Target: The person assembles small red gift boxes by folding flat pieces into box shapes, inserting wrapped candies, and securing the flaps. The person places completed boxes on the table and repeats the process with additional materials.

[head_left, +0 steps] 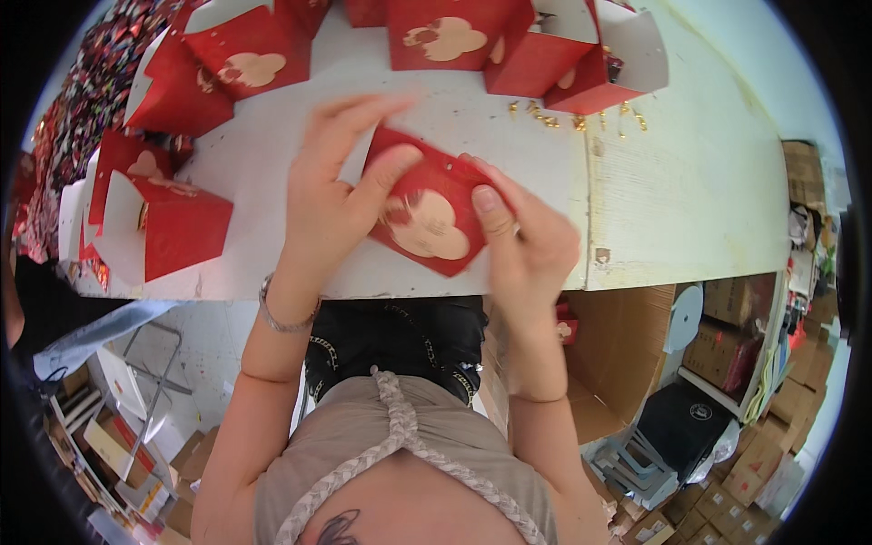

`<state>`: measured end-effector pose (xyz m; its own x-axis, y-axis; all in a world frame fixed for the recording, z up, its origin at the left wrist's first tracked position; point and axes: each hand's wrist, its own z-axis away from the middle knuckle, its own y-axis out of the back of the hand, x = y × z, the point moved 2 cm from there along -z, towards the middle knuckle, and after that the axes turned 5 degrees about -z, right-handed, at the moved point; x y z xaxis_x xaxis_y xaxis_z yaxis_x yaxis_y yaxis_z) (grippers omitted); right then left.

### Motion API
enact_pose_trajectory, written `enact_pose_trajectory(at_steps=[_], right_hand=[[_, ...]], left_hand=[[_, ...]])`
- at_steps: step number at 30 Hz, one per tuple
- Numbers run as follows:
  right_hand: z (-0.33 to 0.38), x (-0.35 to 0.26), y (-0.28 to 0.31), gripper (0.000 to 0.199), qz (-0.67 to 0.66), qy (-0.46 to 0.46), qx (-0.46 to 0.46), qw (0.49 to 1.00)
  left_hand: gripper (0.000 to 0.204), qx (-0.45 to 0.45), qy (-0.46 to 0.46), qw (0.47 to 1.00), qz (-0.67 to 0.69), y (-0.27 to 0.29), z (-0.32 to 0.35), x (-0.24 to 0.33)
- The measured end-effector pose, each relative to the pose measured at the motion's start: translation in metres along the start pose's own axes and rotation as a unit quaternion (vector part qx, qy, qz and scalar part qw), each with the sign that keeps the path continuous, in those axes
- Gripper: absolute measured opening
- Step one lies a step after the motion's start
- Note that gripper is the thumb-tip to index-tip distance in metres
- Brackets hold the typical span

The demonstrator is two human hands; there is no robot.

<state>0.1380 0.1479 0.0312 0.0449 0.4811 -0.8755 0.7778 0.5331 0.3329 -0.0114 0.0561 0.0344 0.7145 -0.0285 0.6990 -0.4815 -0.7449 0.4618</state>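
Note:
A red paper gift box (440,222) with a pale rounded patch on its front is held tilted above the table's front edge. My right hand (536,232) grips its right side, thumb on the front face and fingers behind. My left hand (336,177) is at the box's left side, fingers stretched out and somewhat blurred, the thumb over the front face. Whether that thumb touches the box I cannot tell. Similar red boxes (450,36) with white insides stand open along the back of the white table (300,182), and more red boxes (186,236) stand at the left.
Several small gold twisted ties (545,118) lie before the back right boxes. A heap of shiny wrapped pieces (95,86) fills the far left. Below the table at right are an open cardboard carton (618,354) and a folded stool (640,463). Another person's dark clothing (54,304) shows at left.

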Motion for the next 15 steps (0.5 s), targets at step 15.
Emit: enact_pose_trajectory(at_steps=[15], right_hand=[[-0.128, 0.124, 0.151, 0.023, 0.087, -0.003, 0.256, 0.963]], left_hand=[[0.014, -0.043, 0.041, 0.978, 0.199, -0.019, 0.012, -0.013]])
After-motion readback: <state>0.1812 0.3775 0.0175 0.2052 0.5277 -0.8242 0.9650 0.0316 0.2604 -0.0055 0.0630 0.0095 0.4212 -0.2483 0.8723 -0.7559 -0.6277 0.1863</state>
